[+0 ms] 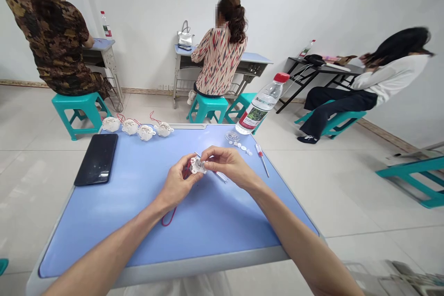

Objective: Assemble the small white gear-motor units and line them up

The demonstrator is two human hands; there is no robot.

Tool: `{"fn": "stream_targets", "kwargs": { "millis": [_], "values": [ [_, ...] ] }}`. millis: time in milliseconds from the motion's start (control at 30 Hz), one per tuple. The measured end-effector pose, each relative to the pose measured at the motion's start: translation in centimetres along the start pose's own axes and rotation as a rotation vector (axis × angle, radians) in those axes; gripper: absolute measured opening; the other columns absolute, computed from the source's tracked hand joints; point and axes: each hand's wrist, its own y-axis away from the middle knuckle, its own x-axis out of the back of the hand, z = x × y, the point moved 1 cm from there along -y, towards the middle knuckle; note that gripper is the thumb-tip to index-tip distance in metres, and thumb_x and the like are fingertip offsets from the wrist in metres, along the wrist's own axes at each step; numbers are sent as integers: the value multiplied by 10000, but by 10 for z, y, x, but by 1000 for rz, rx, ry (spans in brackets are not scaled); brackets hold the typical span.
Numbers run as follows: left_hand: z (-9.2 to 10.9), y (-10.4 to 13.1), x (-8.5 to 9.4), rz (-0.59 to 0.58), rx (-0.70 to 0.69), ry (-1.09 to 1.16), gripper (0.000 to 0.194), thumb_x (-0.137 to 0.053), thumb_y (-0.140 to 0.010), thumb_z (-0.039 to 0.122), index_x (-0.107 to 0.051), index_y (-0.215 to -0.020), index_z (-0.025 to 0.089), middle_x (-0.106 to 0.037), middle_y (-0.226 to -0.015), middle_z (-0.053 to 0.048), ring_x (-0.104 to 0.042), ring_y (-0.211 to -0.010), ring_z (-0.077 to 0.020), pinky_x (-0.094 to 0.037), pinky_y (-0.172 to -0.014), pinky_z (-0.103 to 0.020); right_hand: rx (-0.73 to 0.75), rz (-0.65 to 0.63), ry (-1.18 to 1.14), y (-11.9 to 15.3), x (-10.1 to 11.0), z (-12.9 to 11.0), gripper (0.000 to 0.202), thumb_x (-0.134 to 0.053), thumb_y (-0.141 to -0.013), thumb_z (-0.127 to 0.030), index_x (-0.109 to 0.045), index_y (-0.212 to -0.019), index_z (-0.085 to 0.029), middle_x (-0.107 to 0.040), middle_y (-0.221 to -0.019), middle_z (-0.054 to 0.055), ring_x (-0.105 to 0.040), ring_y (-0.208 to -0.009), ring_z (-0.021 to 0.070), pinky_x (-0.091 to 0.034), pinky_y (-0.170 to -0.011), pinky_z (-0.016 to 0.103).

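My left hand point(178, 182) is closed around a small white plastic motor housing point(198, 166) above the middle of the desk. Thumb and fingertips of my right hand point(229, 164) are pinched together at the housing's open top; whatever they hold is hidden. A red wire loop point(169, 217) hangs below my left hand. Part of a thin metal tool point(221, 176) shows under my right hand. Small white gears point(241, 146) lie in a row beyond it, by a clear shallow dish point(232, 136). To their right is a screwdriver point(262, 159) with a red and clear handle.
Several similar white housings point(145, 133) with red wires line the far left edge of the blue desk point(138, 240). A black phone point(96, 159) lies on the left. A water bottle point(260, 106) stands at the far right corner. Three people sit on green stools at other desks.
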Motion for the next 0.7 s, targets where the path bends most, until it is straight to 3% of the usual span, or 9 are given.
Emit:
{"fn": "stream_targets", "kwargs": {
  "millis": [267, 700],
  "values": [
    [0, 1, -1, -7, 1, 10, 472, -683, -751, 254, -552, -1195, 162, -636, -1089, -85, -591, -981, -204, -459, -879, -327, 131, 21, 186, -2, 0, 6, 165, -707, -764, -364, -694, -838, -217, -646, -860, 33, -553, -815, 175, -427, -765, 331],
    [0, 1, 0, -13, 0, 23, 473, -701, -741, 265, -565, -1181, 155, -631, -1156, -104, -585, -1067, -233, -441, -940, -359, 115, -32, 207, -2, -1, 9, 165, -684, -787, -365, -687, -838, -208, -653, -886, 48, -574, -869, 193, -435, -809, 346]
  ]
}}
